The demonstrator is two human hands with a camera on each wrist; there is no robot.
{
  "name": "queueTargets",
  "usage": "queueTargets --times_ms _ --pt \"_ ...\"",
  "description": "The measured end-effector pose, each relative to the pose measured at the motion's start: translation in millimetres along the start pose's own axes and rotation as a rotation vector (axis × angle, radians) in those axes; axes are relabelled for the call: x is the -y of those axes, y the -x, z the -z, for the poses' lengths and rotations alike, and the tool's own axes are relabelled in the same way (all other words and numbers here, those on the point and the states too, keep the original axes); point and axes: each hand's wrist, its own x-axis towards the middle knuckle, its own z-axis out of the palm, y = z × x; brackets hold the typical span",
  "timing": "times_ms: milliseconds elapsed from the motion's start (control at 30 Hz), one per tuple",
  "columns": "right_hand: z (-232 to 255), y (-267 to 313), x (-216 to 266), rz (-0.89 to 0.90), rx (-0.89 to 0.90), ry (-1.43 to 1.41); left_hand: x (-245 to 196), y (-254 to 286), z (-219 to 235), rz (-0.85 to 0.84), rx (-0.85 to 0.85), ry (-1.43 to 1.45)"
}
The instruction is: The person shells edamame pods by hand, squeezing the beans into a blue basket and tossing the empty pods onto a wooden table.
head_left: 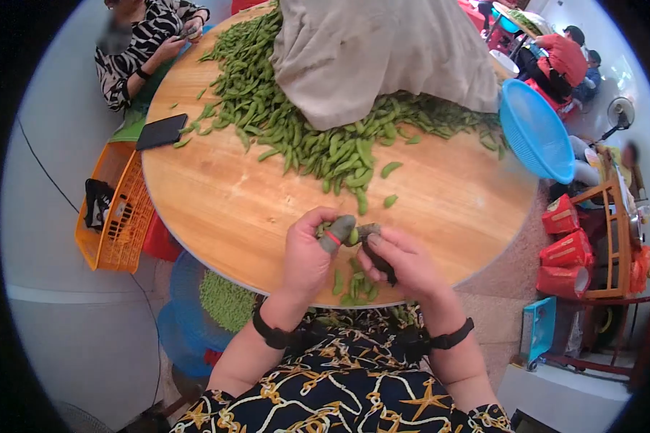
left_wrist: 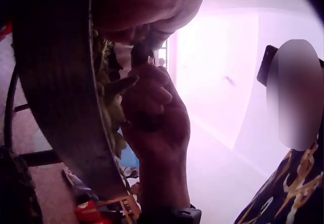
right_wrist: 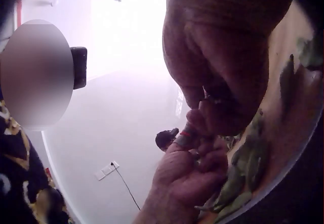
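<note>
Over the near edge of the round table, my left hand holds a green edamame pod in its curled fingers. A grey cover with a red band sits on the left thumb. My right hand meets the left at the pod, its covered thumb and fingers pinching at its end; dark covers hide those fingertips. Just below the hands lie several loose pods at the table edge. In the right wrist view the left hand faces the right hand closely.
A large edamame heap lies under a beige cloth. A phone rests at the left edge, and a blue basket at the right. Shelled beans fill a blue basket below left. Another person sits across.
</note>
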Motion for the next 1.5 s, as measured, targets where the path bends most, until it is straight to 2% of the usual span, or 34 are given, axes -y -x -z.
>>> queueTargets --times_ms 33,167,233,267,333,367,433,567,667,733,767,833,867,933,967,1033,1067,1133,1267,1333,1400,1500 --pt "-1 -1 -3 0.001 -0.026 -0.011 0 0 -1 -0.051 0.025 0.006" --pt "0 -4 -7 -0.010 -0.012 0.021 -2 1 -4 -0.063 0.003 -0.006" --pt "0 -4 -7 -0.014 -0.037 -0.007 -6 3 -7 -0.217 -0.043 -0.379" --pt "-1 -5 -8 -0.014 -0.037 -0.009 -6 2 -6 -0.216 -0.042 -0.380" --pt "-1 -6 -13 -0.012 -0.019 -0.213 -4 3 -5 -0.425 -0.055 -0.567" --pt "0 -5 -14 -0.013 -0.020 -0.217 -4 4 -6 -0.423 -0.053 -0.569" --pt "4 -3 -17 0.032 0.098 -0.329 -4 5 -7 -0.459 -0.071 -0.586" --pt "0 -2 -14 -0.020 0.009 -0.310 -3 5 -7 -0.481 -0.013 -0.643" --pt "1 -1 -16 -0.058 0.043 -0.452 -2 2 -2 -0.424 0.086 -0.538" --pt "-1 2 -16 -0.096 0.077 -0.577 -9 4 -4 0.063 0.276 0.096" --pt "-1 2 -17 -0.098 0.077 -0.580 -9 5 -3 0.066 0.274 0.096" --pt "1 1 -19 -0.039 0.003 -0.387 -9 4 -4 0.210 0.238 0.225" --pt "1 -1 -20 -0.037 0.003 -0.388 -9 4 -5 0.210 0.240 0.224" --pt "0 -4 -22 0.132 -0.216 0.091 -8 6 -8 0.066 0.262 -0.151" --pt "-2 -4 -21 0.133 -0.217 0.092 -7 6 -8 0.065 0.264 -0.150" --pt "-6 -4 -18 0.149 -0.334 0.271 -6 5 -9 -0.053 0.175 -0.317" --pt "-4 -4 -17 0.148 -0.334 0.272 -6 5 -8 -0.053 0.174 -0.315" --pt "1 -4 -16 0.136 -0.307 0.103 -5 4 -7 -0.036 0.149 -0.239" --pt "12 -6 -12 0.079 -0.238 0.161 -1 2 -4 0.035 0.159 -0.040" --pt "17 -6 -2 0.112 -0.390 0.330 -1 -1 -3 -0.269 0.235 -0.517" --pt "13 -10 5 0.128 -0.445 0.424 2 4 -6 -0.260 0.243 -0.569" --pt "14 -11 3 0.188 -0.343 0.514 -2 8 -10 -0.235 0.236 -0.607"
